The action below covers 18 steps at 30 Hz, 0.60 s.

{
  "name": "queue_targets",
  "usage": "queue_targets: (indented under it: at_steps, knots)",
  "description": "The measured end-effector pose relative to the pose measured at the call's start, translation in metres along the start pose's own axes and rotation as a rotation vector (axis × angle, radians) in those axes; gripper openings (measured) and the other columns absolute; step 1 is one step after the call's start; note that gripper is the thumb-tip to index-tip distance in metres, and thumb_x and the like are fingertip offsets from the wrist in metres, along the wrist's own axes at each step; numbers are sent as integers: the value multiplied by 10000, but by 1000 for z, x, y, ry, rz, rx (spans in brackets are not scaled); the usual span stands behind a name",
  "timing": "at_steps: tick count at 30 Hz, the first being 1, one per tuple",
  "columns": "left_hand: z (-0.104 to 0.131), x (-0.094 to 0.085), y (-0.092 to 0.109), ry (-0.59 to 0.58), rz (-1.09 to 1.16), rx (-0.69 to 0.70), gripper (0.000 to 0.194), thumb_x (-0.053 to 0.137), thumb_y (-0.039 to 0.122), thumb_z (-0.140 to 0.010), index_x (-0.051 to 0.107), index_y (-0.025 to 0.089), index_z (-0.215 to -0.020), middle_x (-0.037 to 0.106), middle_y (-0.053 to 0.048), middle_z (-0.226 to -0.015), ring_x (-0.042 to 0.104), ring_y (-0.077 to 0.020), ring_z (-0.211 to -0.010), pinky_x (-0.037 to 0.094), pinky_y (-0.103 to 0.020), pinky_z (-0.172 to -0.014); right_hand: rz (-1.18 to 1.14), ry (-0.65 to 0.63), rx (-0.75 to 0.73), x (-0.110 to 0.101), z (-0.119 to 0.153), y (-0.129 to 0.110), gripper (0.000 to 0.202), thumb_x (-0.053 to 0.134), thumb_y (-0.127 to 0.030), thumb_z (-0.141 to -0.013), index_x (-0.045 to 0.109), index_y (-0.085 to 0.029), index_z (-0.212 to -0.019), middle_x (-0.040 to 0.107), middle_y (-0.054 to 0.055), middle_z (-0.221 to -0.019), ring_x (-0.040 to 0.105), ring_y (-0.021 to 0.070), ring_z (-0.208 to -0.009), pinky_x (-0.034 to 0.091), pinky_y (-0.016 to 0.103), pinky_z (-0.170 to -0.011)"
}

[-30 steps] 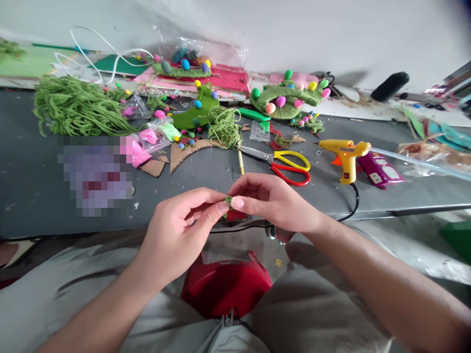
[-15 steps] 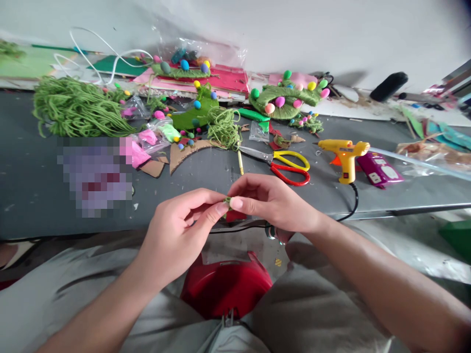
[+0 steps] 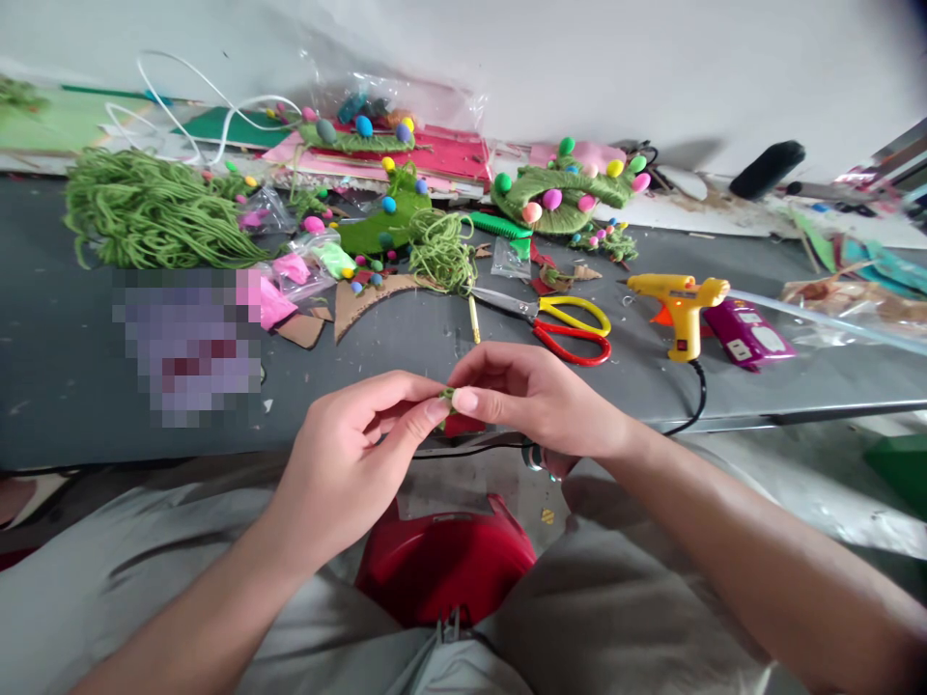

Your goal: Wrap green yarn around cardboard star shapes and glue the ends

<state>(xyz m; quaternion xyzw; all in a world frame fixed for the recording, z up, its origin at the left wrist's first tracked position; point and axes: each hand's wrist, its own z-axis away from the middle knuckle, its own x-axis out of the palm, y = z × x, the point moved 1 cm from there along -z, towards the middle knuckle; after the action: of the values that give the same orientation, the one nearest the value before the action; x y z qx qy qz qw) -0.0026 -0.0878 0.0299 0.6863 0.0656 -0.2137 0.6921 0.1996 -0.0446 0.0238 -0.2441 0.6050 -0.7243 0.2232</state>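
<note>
My left hand (image 3: 362, 439) and my right hand (image 3: 532, 398) meet at the table's front edge. Thumb and forefinger of each pinch a small piece of green yarn (image 3: 447, 396), mostly covered by the fingertips. A red piece (image 3: 463, 425) shows just below my right thumb; whether it is attached to the yarn I cannot tell. Beyond my hands lie scissors (image 3: 572, 328) with one yellow and one red handle, a short pencil-like stick (image 3: 474, 319) and a loose tangle of green yarn (image 3: 441, 253).
A yellow glue gun (image 3: 681, 309) stands at right beside a purple packet (image 3: 747, 333); its cord drops over the edge. A green yarn bundle (image 3: 159, 212), curved cardboard (image 3: 366, 301) and a yarn-wrapped wreath with colored balls (image 3: 557, 198) lie farther back. A red stool (image 3: 445, 560) is below.
</note>
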Motion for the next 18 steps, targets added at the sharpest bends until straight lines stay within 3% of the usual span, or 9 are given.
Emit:
queue_targets:
  at_steps: [18]
  knots:
    - [0,1,2,5,-3,4,186,670,354,-946,776,287,-1083,764,29,-937,702,-151,-865,516,-239,-723,1,8,3,0,0,0,315,779,-432,-858,676,-172,-1004,729,37,-892,687,159,-844,563,270,-744]
